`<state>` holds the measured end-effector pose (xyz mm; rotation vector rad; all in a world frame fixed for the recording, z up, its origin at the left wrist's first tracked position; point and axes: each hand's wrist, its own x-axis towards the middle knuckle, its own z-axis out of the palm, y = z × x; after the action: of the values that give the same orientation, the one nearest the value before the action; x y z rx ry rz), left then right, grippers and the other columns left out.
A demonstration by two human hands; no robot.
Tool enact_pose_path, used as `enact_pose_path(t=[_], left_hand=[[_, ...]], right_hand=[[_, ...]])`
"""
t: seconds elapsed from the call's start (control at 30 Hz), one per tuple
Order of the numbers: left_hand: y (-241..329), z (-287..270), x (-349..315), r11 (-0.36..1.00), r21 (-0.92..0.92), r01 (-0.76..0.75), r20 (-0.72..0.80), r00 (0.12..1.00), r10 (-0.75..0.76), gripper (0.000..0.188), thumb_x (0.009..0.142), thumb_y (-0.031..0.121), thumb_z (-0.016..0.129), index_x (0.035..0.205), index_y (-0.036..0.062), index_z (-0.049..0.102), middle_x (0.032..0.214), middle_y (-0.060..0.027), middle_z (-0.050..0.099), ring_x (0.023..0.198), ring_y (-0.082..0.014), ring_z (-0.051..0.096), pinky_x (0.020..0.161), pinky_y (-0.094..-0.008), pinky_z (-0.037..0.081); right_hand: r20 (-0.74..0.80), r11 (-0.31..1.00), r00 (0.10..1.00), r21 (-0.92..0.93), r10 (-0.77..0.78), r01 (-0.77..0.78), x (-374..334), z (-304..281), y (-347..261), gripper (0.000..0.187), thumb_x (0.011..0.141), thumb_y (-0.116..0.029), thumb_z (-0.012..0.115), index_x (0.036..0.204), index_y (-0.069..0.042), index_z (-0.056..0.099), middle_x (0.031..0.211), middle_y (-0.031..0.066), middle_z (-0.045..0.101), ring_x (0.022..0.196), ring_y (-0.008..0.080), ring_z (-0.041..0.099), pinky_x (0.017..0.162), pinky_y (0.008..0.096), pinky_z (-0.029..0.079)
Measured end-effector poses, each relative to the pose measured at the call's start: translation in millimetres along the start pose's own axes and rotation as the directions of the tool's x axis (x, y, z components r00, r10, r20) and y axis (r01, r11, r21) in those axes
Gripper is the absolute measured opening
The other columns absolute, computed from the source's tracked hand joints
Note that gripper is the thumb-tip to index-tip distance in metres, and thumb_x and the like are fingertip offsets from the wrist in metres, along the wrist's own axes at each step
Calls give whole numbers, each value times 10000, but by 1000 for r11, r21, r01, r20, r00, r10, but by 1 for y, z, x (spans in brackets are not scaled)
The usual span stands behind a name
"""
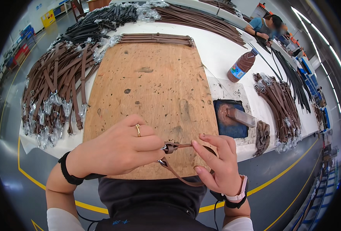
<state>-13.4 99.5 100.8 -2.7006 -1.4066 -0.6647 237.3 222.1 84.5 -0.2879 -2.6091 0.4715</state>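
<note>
1. at 6 o'clock, near the close edge of a wooden board (155, 84), a brown strap (184, 145) is worked between two bare hands; its loop dips past that edge.
2. the left hand (126, 148) has its grip closed on the strap's end, beside a metal buckle (162, 162). the right hand (220, 163) lays an index fingertip along the strap, thumb apart; whether its grip pinches anything, one cannot tell.
3. the likeliest slip: a light right-hand hold could let the springy strap twist or pull out of line.
4. the hanging loop could snag on the apron (151, 200) if the hands drop.
5. at 2 o'clock on the white desk (139, 29), a bottle (247, 59) of brown liquid could stain nearby straps if knocked and not tightly capped.
6. the bottle wears a blue label (237, 72) with print too small to read with confidence. at 7 o'clock, small blue lettering (120, 222) marks the apron, its wording unclear.
</note>
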Motion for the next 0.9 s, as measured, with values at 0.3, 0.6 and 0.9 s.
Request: enact_pose_path(t=[0.3, 0.6, 0.9], left_hand=[[1, 1, 4, 1000, 4, -20, -11, 1000, 20, 246, 699, 87, 663, 944, 100, 672, 874, -3, 522, 780, -192, 515, 784, -378, 399], [2, 3, -4, 997, 9, 74, -17, 997, -73, 269, 649, 61, 730, 907, 97, 665, 876, -30, 551, 767, -232, 540, 844, -416, 429], [4, 4, 1, 991, -14, 135, -47, 990, -136, 239, 651, 44, 725, 874, 76, 645, 847, -42, 537, 765, -247, 538, 815, -411, 429]], right_hand=[[-39, 991, 999, -131, 30, -35, -7, 0, -2, 507, 728, -192, 708, 1213, -66, 624, 1210, 117, 565, 1022, 291, 514, 866, 408, 377], [-325, 863, 880, -256, 347, -435, -67, -7, 94, 369, 799, 29, 554, 1164, 32, 609, 930, 160, 541, 873, 327, 505, 785, 400, 414], [-245, 709, 869, -504, 431, -494, -104, 23, 145, 398, 736, -2, 574, 1127, -7, 648, 864, 119, 533, 821, 312, 505, 719, 412, 414]])
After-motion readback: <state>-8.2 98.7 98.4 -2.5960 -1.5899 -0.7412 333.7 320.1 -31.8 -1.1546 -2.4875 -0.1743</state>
